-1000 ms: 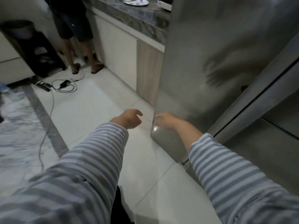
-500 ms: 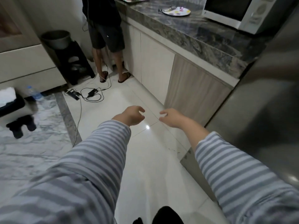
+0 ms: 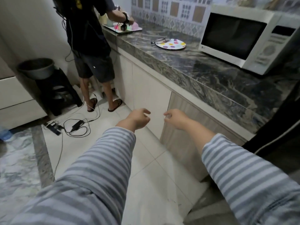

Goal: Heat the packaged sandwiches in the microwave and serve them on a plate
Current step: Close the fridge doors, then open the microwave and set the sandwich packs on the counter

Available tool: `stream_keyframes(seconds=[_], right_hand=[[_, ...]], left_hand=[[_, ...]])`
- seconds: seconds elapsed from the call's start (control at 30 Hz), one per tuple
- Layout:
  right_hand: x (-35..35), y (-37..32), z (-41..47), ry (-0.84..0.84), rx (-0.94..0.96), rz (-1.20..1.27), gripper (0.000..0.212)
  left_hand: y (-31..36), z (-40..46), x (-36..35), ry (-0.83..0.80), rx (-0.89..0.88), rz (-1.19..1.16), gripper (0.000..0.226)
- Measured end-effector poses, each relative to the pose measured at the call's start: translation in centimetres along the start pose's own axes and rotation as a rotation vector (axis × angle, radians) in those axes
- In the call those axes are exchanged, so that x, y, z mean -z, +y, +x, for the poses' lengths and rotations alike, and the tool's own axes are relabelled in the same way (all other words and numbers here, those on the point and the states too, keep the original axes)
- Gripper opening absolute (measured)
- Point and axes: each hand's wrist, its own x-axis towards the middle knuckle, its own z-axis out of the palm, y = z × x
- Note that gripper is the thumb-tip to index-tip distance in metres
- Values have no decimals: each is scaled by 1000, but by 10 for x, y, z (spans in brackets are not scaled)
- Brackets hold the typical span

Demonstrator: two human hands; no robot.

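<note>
A dark veined marble worktop (image 3: 211, 73) runs along the right over pale cabinet doors (image 3: 151, 101). At its far end a second person in a dark shirt and shorts (image 3: 90, 46) stands by a tray of coloured cups (image 3: 125, 27). On the left, a grey basin (image 3: 36, 68) sits on a black stool (image 3: 56, 93). Black cables and a power adapter (image 3: 76, 125) lie on the white tiled floor (image 3: 146, 176).

Polished dark veined stone for the counter (image 3: 203, 75), glossy. White plastic microwave (image 3: 253, 39) with dark glassy door. Glossy spotted plate (image 3: 171, 44); metal cutlery (image 3: 159, 40) beside. Matt pale cabinet (image 3: 149, 98) next to woodgrain panel (image 3: 183, 127). Shiny pale floor tiles (image 3: 146, 176). Soft striped cloth sleeves (image 3: 100, 159).
</note>
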Motion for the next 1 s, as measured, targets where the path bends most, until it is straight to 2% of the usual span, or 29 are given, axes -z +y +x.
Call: stream_keyframes(seconds=[0.27,0.57,0.67,0.77,1.0], right_hand=[[81,-5,119,167,-39,-17,36],[199,12,224,374,-204,71,35],[240,34,241,467,-274,61,35],[279,64,250,562,-354,25,33],[372,149,251,778,-469,-135,39]], left_hand=[[54,159,29,-21,-130,11,35],[166,340,63,-97,-444,241,37],[214,381,52,-144,-556,233,35],[261,412,27,-210,-623,105,31],[371,448,-30,-271,-857,-4,40]])
